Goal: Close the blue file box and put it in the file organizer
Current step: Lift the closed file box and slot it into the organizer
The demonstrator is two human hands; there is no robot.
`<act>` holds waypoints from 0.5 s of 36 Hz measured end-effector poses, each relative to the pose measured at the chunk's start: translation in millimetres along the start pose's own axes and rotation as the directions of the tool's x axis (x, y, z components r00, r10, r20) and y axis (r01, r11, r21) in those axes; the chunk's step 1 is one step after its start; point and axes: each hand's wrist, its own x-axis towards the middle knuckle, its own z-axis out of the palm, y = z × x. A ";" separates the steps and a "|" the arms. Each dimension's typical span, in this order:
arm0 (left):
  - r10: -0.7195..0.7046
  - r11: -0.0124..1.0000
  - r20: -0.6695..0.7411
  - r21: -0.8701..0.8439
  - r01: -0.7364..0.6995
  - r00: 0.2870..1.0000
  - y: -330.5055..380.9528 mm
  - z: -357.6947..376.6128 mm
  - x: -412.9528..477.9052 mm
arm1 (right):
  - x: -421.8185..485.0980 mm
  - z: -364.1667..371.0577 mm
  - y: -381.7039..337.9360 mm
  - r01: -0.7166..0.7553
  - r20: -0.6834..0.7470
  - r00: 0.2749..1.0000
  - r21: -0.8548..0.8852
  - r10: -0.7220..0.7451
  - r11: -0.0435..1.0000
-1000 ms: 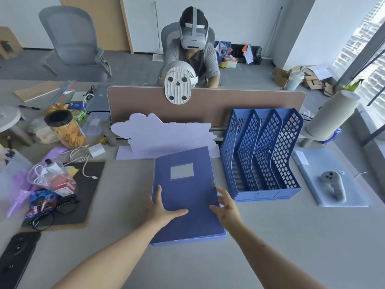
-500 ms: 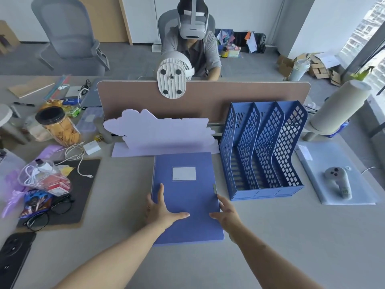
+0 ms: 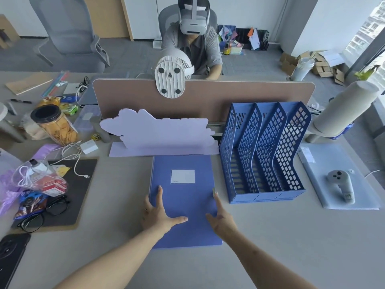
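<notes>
The blue file box (image 3: 183, 197) lies flat on the desk in front of me, lid down, with a white label on its cover. My left hand (image 3: 159, 215) rests palm-down on its left half, fingers spread. At the box's right edge my right hand (image 3: 221, 219) has its fingers apart, one fingertip near the small clasp. The blue mesh file organizer (image 3: 264, 153) stands upright just right of the box, its three slots empty.
A lilac cloud-shaped board (image 3: 158, 132) stands behind the box against the brown divider (image 3: 208, 97). A jar of snacks (image 3: 55, 125), cables, glasses (image 3: 44, 213) and a dark mat (image 3: 79, 184) crowd the left. A grey controller (image 3: 341, 184) lies on a pad at the right. A person sits opposite.
The lid has come down flat and the box now lies square to the desk. Both hands have stayed on it, the right one sliding along the right edge.
</notes>
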 end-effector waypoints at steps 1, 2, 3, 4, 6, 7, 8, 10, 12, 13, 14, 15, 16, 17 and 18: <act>0.002 1.000 -0.001 0.007 -0.002 1.000 0.4 0.0 0.0 | 1.9 -0.6 -0.7 0.008 0.006 1.000 -0.057 -0.008 0.998; 0.004 1.000 -0.001 0.014 -0.004 1.000 0.7 -0.1 -0.1 | 3.7 -1.2 -1.6 0.019 0.006 1.000 -0.092 -0.019 0.996; 0.004 1.000 0.000 0.020 -0.004 1.000 1.0 -0.5 -0.2 | 5.9 -1.4 -2.2 0.024 0.002 1.000 -0.115 -0.024 0.993; 0.004 1.000 0.001 0.027 -0.004 1.000 1.3 -0.8 -0.1 | 7.0 -2.1 -3.4 0.021 0.000 1.000 -0.140 -0.022 0.990; 0.004 0.999 0.006 0.045 -0.004 1.000 2.2 -1.5 0.2 | 6.5 -2.7 -6.3 -0.010 -0.019 1.000 -0.228 0.006 0.974; 0.004 0.998 0.008 0.056 -0.005 1.000 2.7 -1.9 0.3 | 5.0 -2.7 -7.9 -0.030 -0.037 0.999 -0.281 0.020 0.959; 0.003 0.998 0.011 0.062 -0.004 1.000 3.2 -2.1 0.5 | 2.9 -2.8 -9.7 -0.037 -0.053 0.998 -0.326 0.021 0.945; -0.005 0.998 0.020 0.067 0.004 1.000 4.1 -3.3 0.9 | -1.4 -2.9 -13.7 -0.027 -0.070 0.998 -0.382 0.000 0.924; -0.011 0.998 0.037 0.063 0.009 0.999 4.2 -4.5 1.0 | -2.6 -2.6 -16.7 -0.026 -0.066 0.998 -0.409 -0.002 0.912; -0.014 0.999 0.044 0.053 0.011 0.999 4.3 -5.1 1.1 | -1.9 -2.3 -17.2 -0.028 -0.063 0.998 -0.415 0.002 0.909; -0.015 0.999 0.050 0.041 0.013 0.999 4.4 -5.4 0.8 | -2.0 -2.3 -17.9 -0.029 -0.061 0.998 -0.423 0.004 0.906; -0.017 0.999 0.054 0.033 0.016 0.998 4.3 -5.5 0.8 | -1.7 -2.1 -18.2 -0.035 -0.057 0.998 -0.425 0.012 0.905; -0.020 0.999 0.057 0.031 0.018 0.998 3.9 -5.3 1.1 | -1.4 -2.1 -18.8 -0.036 -0.053 0.998 -0.422 0.016 0.906; -0.024 0.999 0.061 0.030 0.022 0.998 3.7 -5.8 1.1 | -1.3 -2.6 -19.8 -0.037 -0.044 0.999 -0.416 0.021 0.909; -0.027 0.999 0.067 0.027 0.025 0.997 3.8 -7.0 0.6 | -1.1 -2.8 -19.8 -0.039 -0.034 0.999 -0.394 0.028 0.918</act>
